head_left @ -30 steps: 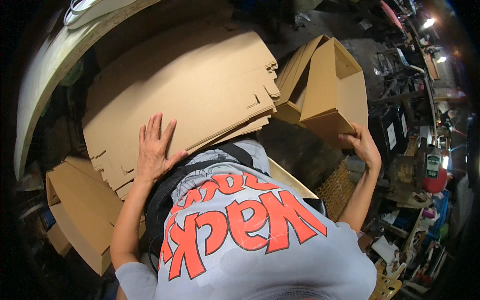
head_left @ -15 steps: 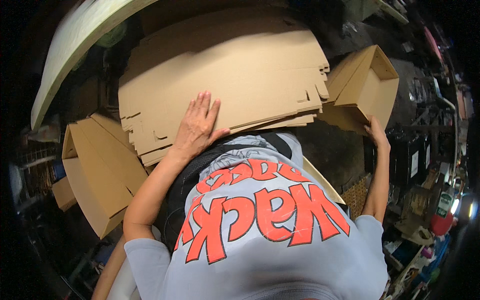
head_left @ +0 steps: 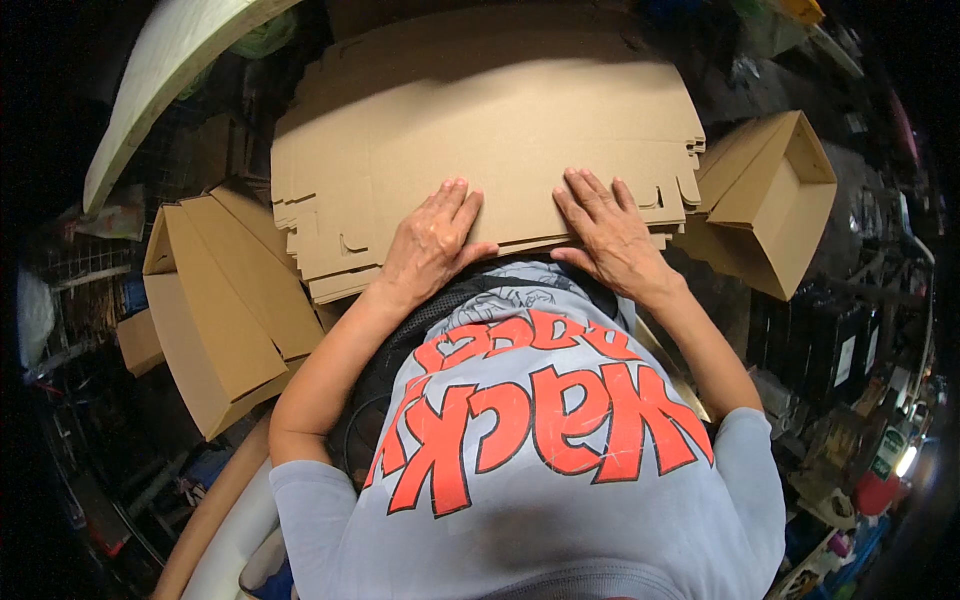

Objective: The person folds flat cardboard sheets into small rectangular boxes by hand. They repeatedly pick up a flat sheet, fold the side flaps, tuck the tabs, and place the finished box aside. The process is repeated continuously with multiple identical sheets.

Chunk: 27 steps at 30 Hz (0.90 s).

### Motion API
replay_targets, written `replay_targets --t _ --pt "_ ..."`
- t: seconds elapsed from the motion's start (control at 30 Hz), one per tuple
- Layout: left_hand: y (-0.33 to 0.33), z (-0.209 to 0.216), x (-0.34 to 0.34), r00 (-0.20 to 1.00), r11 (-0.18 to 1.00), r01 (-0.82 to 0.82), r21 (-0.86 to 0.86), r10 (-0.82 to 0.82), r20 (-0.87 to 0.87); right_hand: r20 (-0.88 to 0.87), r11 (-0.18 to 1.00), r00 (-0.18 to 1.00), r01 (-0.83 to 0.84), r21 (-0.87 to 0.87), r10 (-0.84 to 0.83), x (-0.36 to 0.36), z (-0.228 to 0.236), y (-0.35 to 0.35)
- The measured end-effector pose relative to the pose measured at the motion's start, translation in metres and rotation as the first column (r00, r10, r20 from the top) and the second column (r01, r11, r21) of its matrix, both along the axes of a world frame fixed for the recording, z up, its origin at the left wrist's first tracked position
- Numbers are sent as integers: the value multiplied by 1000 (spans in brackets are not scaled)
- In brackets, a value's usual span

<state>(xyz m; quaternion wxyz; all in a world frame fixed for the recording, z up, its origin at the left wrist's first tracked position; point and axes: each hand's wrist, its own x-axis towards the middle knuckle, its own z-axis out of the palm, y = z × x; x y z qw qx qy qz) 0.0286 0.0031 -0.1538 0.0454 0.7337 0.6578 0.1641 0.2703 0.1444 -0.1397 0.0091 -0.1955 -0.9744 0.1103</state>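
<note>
Stacked flat cardboard sheets (head_left: 480, 130) bear both spread hands, left hand (head_left: 432, 243) and right hand (head_left: 610, 235), between folded boxes (head_left: 770, 200).

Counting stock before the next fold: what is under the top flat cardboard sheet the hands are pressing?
Under the top flat brown cardboard sheet, staggered edges of more flat blanks show. Left hand and right hand lie flat on it. The stack's support is covered.

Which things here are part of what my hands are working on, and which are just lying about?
In hand:
- left hand, flat on the stack
- right hand, flat on the stack
- stack of flat cardboard blanks

Lying about:
- open folded box, right of the stack
- folded boxes, left
- cluttered shelves, right
</note>
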Motion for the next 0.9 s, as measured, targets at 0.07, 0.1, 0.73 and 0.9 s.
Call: replay_targets --t 0.07,0.1,0.73,0.9 --pt "0 0 1 1000 1000 -1 28 1 -9 -48 999 999 -8 41 10 1 -12 -2" --pt "0 0 1 999 1000 13 26 -12 -37 -51 998 999 2 58 1 2 -17 -2" --pt "26 36 -7 964 983 -3 183 51 -262 -333 1000 943 18 21 -10 -75 38 74" --pt "40 -8 -10 1000 987 -24 -156 24 -2 -240 995 970 17 -99 -41 -102 -15 106"
